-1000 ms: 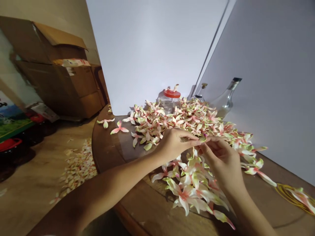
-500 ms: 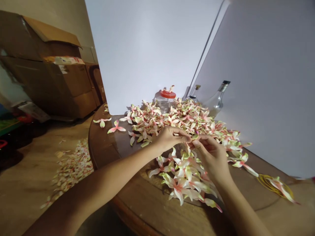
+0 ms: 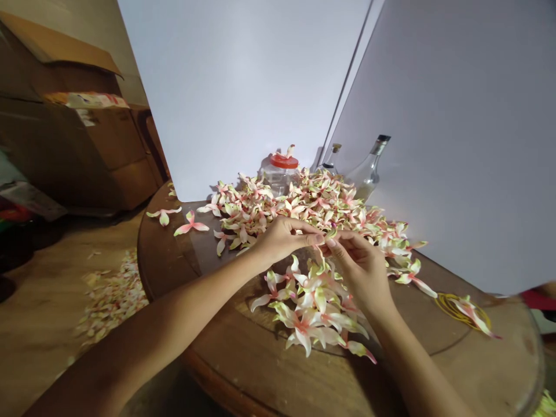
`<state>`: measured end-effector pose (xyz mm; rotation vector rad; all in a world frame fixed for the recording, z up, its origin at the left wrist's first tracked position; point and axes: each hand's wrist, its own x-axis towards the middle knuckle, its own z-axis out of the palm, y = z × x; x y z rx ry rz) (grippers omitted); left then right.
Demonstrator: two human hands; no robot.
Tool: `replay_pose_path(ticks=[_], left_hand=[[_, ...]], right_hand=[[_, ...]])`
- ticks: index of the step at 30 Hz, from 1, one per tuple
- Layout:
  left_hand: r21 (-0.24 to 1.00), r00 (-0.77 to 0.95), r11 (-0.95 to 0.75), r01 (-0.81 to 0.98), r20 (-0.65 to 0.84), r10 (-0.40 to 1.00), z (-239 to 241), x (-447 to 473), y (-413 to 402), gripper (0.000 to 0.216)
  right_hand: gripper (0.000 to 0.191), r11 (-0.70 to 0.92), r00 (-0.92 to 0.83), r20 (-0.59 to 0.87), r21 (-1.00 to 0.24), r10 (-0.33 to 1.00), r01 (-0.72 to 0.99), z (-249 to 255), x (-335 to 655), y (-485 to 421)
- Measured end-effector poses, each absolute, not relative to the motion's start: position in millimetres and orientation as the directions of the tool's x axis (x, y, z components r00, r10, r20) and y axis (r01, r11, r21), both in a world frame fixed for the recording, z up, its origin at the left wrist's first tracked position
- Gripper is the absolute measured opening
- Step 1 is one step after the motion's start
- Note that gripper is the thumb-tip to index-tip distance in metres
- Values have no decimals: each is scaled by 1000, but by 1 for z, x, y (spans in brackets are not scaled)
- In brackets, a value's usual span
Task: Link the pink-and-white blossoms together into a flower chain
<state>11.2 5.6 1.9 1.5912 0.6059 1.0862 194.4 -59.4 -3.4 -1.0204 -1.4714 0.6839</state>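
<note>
Since the earlier frame the whole view has swung, so the tabletop sits further left and its far right rim now shows, and both hands have drawn closer together.

At far left, stacked cardboard boxes (image 3: 82,150) stand on the wooden floor, and a drift of fallen petals (image 3: 113,298) lies there, too many to count. On the round wooden tabletop (image 3: 150,260), two loose flowers (image 3: 190,225) lie apart from the main heap of pink-and-cream flowers (image 3: 295,200), which is also too many to count. Each flower has narrow, pointed petals, cream to pale green with pink toward the centre.

The left hand (image 3: 282,240) comes in from the lower left, its fingers curled, and its grip is closed on a small flower (image 3: 330,234). The right hand (image 3: 358,269) meets it, fingertips pinching the same flower, so the two hands almost touch. The flower is small and partly hidden by the fingers. A second, looser cluster of larger flowers (image 3: 313,307) lies just below the hands.

Behind the heap stand one clear jar with a red lid (image 3: 280,176), with a flower resting on the lid, and two glass bottles (image 3: 365,176), the smaller one further left. White panels (image 3: 234,98) rise behind them. Further right, one flower (image 3: 471,315) lies across a coil of yellow cord (image 3: 454,310), and a red object (image 3: 538,300) shows at the right edge.
</note>
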Motion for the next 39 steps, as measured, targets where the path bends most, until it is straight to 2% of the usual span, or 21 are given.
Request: replay_pose_path(ticks=[15, 26, 39], left_hand=[[932, 451, -349, -104, 356, 818, 8, 8, 1, 16], [947, 460, -296, -123, 318, 829, 6, 10, 4, 21], [934, 475, -348, -75, 341, 812, 7, 7, 3, 21]], right_hand=[[20, 445, 39, 463, -869, 885, 218, -2, 192, -63], [24, 438, 32, 455, -872, 890, 219, 0, 192, -64], [24, 446, 31, 463, -868, 886, 220, 3, 190, -65]])
